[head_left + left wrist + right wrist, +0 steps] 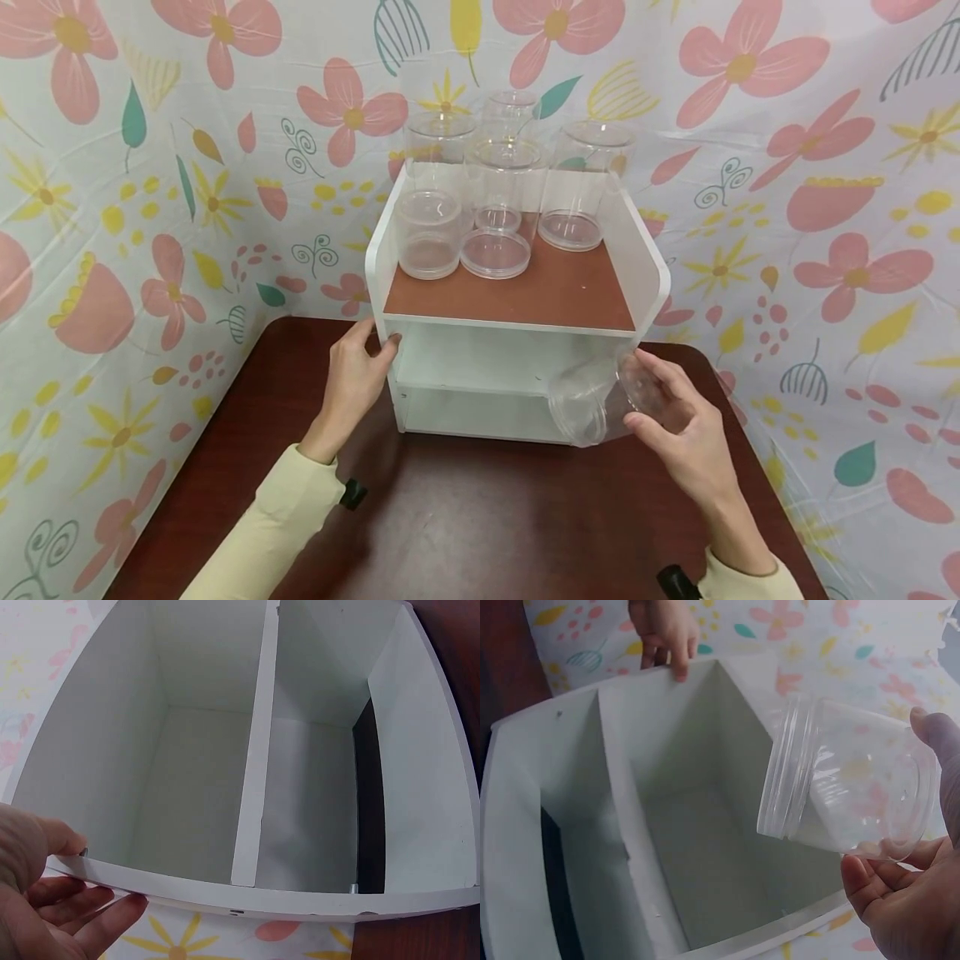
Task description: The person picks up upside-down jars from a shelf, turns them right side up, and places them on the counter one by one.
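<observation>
A small white shelf unit (pixel 517 318) with a brown top stands on the table. My left hand (pixel 356 375) grips the edge of its left side panel, thumb on the inner side and fingers on the outer, as the left wrist view shows. In my right hand (pixel 678 417) is a clear plastic jar (pixel 855 780), pinched by its base end between thumb and fingers. The jar lies tilted on its side in the air, its ridged lid end (pixel 784 772) pointing left, in front of the upper compartment (pixel 705 825) at the right side.
Several clear jars stand on the brown top, among them a short one (pixel 429 237), a front middle one (pixel 495 250) and a right one (pixel 573 225). The dark table (pixel 480 517) extends toward me. A flowered cloth (pixel 135 250) hangs behind and at both sides.
</observation>
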Tool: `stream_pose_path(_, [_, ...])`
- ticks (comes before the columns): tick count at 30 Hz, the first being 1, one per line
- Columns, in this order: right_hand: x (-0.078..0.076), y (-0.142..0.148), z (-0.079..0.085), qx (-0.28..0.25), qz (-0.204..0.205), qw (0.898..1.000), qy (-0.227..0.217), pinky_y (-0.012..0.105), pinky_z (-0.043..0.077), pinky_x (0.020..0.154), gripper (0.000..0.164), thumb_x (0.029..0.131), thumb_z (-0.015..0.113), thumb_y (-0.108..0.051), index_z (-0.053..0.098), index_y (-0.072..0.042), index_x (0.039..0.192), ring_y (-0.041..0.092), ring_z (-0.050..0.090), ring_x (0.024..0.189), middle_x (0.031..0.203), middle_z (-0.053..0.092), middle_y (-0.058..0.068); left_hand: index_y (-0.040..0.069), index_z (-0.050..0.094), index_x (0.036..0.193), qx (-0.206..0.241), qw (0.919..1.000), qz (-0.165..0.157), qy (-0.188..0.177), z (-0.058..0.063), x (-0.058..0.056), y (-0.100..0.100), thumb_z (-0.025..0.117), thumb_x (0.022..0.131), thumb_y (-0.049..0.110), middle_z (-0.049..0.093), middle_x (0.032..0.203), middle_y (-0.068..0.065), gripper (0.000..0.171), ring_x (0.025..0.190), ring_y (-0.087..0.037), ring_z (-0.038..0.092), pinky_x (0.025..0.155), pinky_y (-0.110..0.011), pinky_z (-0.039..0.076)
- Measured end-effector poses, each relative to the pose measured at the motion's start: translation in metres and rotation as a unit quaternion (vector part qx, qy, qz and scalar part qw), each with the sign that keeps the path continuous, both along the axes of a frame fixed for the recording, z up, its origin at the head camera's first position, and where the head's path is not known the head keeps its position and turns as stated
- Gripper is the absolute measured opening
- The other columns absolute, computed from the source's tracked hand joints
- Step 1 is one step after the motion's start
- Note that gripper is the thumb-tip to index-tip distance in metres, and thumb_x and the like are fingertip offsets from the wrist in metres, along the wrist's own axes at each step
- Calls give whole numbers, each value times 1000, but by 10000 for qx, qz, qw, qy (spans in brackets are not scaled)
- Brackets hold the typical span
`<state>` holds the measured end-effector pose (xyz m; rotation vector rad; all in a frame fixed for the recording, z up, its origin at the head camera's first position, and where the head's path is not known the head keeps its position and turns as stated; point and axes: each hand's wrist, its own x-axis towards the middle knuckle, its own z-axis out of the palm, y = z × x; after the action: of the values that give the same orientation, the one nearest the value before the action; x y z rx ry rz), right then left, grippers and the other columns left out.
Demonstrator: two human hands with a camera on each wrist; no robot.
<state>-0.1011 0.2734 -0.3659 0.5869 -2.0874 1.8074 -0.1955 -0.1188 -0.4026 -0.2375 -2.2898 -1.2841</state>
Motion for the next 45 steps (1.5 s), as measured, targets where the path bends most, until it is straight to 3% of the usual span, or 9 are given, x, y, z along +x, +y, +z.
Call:
stream_pose_path(9, [-3,-3,-23,30,245,9997,70,19,48,100,68,84,65,25,45,12,147,13,60,124,137,58,8,2,68,129,4,9999,24,-103,0,-2,-2,71,97,11,71,121,-17,33,112,-33,66,91,-52,54])
stream_pose_path(19, [-4,-12,-44,491,140,9985,-200,17,49,96,68,86,68,18,46,7,149,11,59,121,138,56,9,3,67,134,72,9998,-133,-91,-5,0,-5,70,99,14,70,122,-16,37,107,-31,68,80,-50,58])
stream_pose_path(26, [-5,-23,-56,55,314,9995,-83,19,50,94,66,83,67,22,49,10,146,14,62,117,131,59,16,1,61,138,289,9994,-105,-141,-11,11,-6,70,101,23,67,119,-13,44,105,-24,68,82,-37,59])
stream_pose_path(29, [-5,-25,-61,81,300,9995,-88,19,49,95,66,84,67,22,49,9,146,14,61,118,131,59,15,2,59,130,505,9984,134,-196,-16,20,-6,71,100,27,64,111,-10,41,96,-20,65,80,-24,54])
stream_pose_path(33, [-4,-28,-66,144,287,9994,-152,18,48,95,66,85,67,21,48,9,147,12,60,120,132,59,12,2,57,114,676,9970,345,-171,-28,33,-2,70,101,25,58,98,-10,30,84,-19,57,70,-21,42])
stream_pose_path(36, [-3,-30,-71,217,255,9991,-241,17,47,96,66,86,68,19,48,8,148,11,59,120,133,58,11,1,58,110,759,9970,177,25,-41,44,6,70,100,17,58,94,-7,22,82,-19,56,69,-22,43])
stream_pose_path(39, [-3,-33,-76,295,237,9987,-356,16,46,97,66,87,69,17,48,7,148,9,58,122,135,57,13,-1,60,110,748,9968,-207,193,-56,56,18,71,98,10,62,96,-6,20,83,-18,59,72,-25,50])
stream_pose_path(45, [-2,-40,-86,410,263,9970,-602,16,48,96,66,88,71,14,48,6,149,8,59,121,137,55,20,6,61,128,419,9927,-1095,-278,-81,73,39,70,99,17,66,115,-7,32,97,-17,66,77,-35,56])
